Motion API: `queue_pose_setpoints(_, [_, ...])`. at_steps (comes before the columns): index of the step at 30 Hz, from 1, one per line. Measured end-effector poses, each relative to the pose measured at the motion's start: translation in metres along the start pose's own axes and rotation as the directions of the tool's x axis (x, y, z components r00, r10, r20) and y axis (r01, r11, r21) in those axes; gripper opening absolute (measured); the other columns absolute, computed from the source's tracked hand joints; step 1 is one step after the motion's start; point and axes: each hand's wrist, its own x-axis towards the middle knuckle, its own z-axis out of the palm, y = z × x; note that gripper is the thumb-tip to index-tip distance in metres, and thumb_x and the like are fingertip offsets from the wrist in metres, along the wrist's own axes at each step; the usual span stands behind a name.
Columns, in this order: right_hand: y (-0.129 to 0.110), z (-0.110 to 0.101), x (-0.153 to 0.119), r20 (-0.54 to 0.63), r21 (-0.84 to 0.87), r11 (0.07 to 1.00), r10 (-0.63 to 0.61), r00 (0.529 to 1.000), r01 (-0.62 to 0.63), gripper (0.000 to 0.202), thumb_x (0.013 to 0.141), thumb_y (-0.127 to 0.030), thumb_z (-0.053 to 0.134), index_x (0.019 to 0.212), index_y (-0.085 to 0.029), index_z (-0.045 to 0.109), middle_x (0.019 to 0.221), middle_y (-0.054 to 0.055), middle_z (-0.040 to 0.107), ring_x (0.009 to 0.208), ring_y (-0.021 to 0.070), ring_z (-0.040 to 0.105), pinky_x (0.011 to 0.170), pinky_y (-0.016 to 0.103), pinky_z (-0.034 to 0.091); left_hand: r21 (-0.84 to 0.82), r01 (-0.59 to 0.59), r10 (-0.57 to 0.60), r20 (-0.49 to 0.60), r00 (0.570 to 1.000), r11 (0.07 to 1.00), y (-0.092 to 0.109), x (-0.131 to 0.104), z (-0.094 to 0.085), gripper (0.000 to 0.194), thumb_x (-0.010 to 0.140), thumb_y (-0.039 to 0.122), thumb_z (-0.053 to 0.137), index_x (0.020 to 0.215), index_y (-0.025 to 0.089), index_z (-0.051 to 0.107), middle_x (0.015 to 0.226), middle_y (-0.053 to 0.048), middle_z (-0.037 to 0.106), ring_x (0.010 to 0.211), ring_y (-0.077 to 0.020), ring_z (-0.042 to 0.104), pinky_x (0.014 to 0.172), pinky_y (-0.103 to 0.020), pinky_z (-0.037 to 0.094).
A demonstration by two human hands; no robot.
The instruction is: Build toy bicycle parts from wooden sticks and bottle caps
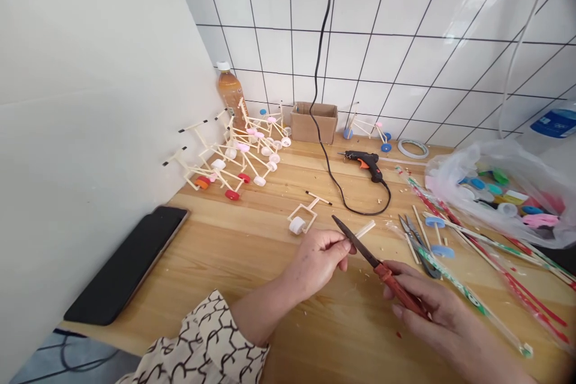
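Note:
Over the middle of the wooden table, my left hand (321, 258) pinches some short pale wooden sticks (365, 228) between thumb and fingers. My right hand (432, 306) is wrapped around the red handle of a knife (360, 246). Its dark blade slants up and left across the sticks, close to my left fingertips; whether it touches the wood I cannot tell. Just beyond my left hand lies a small stick frame (308, 213) with a white bottle-cap wheel and a black-tipped crossbar.
Several stick-and-cap models (243, 156) crowd the left rear near a drink bottle (230, 90). A glue gun (366, 162) with a looping black cord lies behind my hands. Scissors (420, 252), wrapped sticks (472, 294) and a bag of caps (499, 192) lie right; a phone (130, 261) lies left.

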Motion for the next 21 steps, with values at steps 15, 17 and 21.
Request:
queue_pose_setpoints(15, [0.0024,-0.0013,-0.0009,0.021,-0.037,0.999,0.02,1.0,-0.019,0.008,0.077,-0.025,0.056,0.077,-0.021,0.063,0.125,0.008,0.056,0.112,0.0261,0.055,0.085,0.028,0.051,0.024,0.018,-0.018,-0.014,1.0,1.0,0.0002,-0.0003,-0.0001,0.028,0.082,0.034,0.047,0.068,0.014,0.061,0.053,0.001,0.052,0.043,-0.0081,0.035,0.044,-0.022,0.024])
queue_pose_setpoints(17, [0.0004,-0.0011,-0.0004,0.021,-0.036,0.999,0.011,1.0,-0.011,0.007,0.076,-0.023,0.057,0.075,-0.021,0.063,0.123,0.007,0.057,0.109,0.0256,0.057,0.084,0.028,0.051,0.015,0.016,-0.016,-0.002,1.0,1.0,0.0011,-0.0006,-0.0004,0.028,0.082,0.034,0.047,0.067,0.015,0.06,0.053,0.002,0.052,0.044,-0.008,0.035,0.044,-0.021,0.024])
queue_pose_setpoints(21, [-0.0002,-0.0005,0.0004,0.013,-0.02,1.0,-0.001,1.0,0.001,0.006,0.075,-0.022,0.057,0.074,-0.021,0.063,0.122,0.007,0.058,0.108,0.0246,0.058,0.086,0.028,0.05,-0.002,0.014,-0.014,0.002,1.0,1.0,0.0019,-0.001,-0.0006,0.028,0.081,0.034,0.047,0.066,0.015,0.059,0.054,0.001,0.052,0.044,-0.0081,0.035,0.045,-0.022,0.025])
